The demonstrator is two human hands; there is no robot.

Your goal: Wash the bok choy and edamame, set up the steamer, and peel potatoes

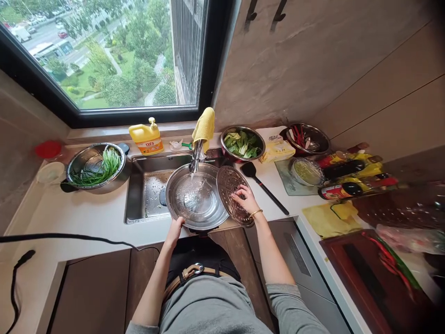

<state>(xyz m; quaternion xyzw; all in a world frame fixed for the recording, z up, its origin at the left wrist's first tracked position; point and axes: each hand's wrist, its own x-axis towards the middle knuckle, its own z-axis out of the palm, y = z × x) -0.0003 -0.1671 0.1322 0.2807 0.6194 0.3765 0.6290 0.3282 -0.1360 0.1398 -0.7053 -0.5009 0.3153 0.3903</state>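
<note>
My left hand [174, 228] grips the near rim of a large steel basin [196, 198] held over the sink [144, 189]. Water runs from the faucet [195, 155] into the basin. My right hand [246, 198] holds a round perforated steel plate [232, 192] tilted against the basin's right rim, fingers spread on its face. A bracelet sits on my right wrist.
A steel colander of green stalks [94, 166] stands left of the sink, with a yellow soap bottle [147, 138] behind. To the right lie a bowl of leafy greens [242, 143], a black spatula [263, 186], a bowl with red chilies [306, 138], sauce bottles [351, 188] and a cutting board [365, 278].
</note>
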